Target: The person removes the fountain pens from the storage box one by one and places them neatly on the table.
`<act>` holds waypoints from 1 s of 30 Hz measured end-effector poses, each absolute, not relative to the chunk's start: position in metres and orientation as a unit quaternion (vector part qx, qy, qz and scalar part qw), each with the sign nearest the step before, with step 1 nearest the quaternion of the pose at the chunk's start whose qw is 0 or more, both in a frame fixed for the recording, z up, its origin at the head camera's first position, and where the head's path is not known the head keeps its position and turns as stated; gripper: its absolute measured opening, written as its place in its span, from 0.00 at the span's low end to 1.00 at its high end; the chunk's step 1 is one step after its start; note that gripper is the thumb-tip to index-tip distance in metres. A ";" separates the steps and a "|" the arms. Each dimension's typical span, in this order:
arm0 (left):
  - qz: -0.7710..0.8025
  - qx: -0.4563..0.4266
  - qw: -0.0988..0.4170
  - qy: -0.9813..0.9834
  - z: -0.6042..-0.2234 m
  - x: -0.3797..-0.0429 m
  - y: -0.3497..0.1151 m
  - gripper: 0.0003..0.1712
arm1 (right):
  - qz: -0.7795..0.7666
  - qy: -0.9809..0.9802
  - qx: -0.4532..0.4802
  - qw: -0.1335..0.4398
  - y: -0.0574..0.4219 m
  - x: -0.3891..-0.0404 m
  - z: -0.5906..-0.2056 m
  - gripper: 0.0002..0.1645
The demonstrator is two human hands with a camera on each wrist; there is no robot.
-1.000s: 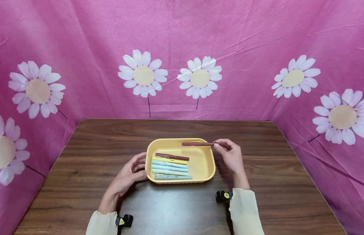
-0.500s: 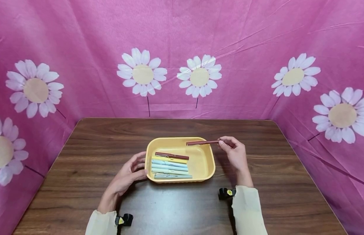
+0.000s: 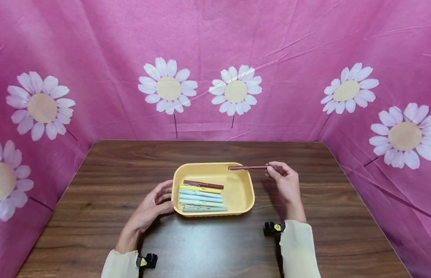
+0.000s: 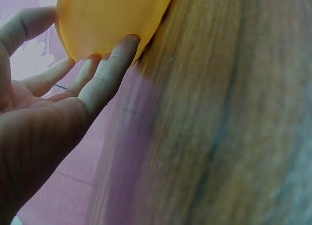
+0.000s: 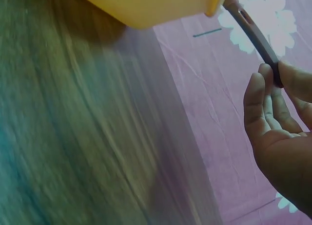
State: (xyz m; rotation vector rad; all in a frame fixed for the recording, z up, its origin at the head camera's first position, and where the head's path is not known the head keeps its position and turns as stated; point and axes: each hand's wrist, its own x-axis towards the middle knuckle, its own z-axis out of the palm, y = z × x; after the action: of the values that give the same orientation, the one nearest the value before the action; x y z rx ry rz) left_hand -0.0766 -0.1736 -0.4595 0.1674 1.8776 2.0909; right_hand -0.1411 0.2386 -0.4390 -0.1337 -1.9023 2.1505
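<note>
My left hand (image 3: 151,206) rests at the left end of a yellow plastic box (image 3: 239,193). In the left wrist view its fairly straight fingers (image 4: 108,71) touch the box's outer wall (image 4: 114,20). My right hand (image 3: 286,185) pinches a dark red pen (image 3: 248,167) by one end between thumb and fingertips. That pen lies nearly level, its far end above the box's back right rim. Inside the box several pens lie side by side: another dark red pen (image 3: 203,184) at the back, then a yellow pen (image 3: 201,189), with light blue and pale green pens (image 3: 201,203) in front.
The box stands on a dark wood-grain table (image 3: 208,247). A pink cloth (image 3: 201,38) with white daisies hangs behind the table and along both sides. Each wrist wears a black camera strap, the left one (image 3: 151,261) and the right one (image 3: 271,227).
My right hand has moved to the right with the dark red pen, drawing it partly out past the box's rim. The left hand, the box and the pens inside stay in place.
</note>
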 end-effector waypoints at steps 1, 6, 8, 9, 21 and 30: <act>0.733 0.059 0.162 0.658 -0.459 -0.077 -0.174 0.40 | 0.741 -0.656 -0.049 0.133 0.241 -0.141 -0.439 0.11; 0.731 0.058 0.165 0.660 -0.458 -0.076 -0.174 0.40 | 0.743 -0.651 -0.063 0.142 0.248 -0.139 -0.437 0.10; 0.729 0.058 0.166 0.661 -0.458 -0.076 -0.174 0.40 | 0.746 -0.646 -0.063 0.148 0.250 -0.139 -0.437 0.10; 0.728 0.058 0.167 0.662 -0.458 -0.076 -0.174 0.40 | 0.749 -0.643 -0.063 0.149 0.251 -0.139 -0.436 0.10; 0.721 0.068 0.164 0.669 -0.457 -0.077 -0.175 0.39 | 0.758 -0.625 -0.075 0.169 0.260 -0.139 -0.434 0.10; 0.721 0.063 0.167 0.670 -0.457 -0.075 -0.175 0.39 | 0.765 -0.619 -0.080 0.160 0.266 -0.139 -0.436 0.11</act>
State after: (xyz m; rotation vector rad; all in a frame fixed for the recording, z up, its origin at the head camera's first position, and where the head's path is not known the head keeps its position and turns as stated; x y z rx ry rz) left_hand -0.0748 -0.1753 -0.4566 0.1781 1.9066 2.0504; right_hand -0.1395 0.2655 -0.4363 -0.2290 -1.7680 2.1861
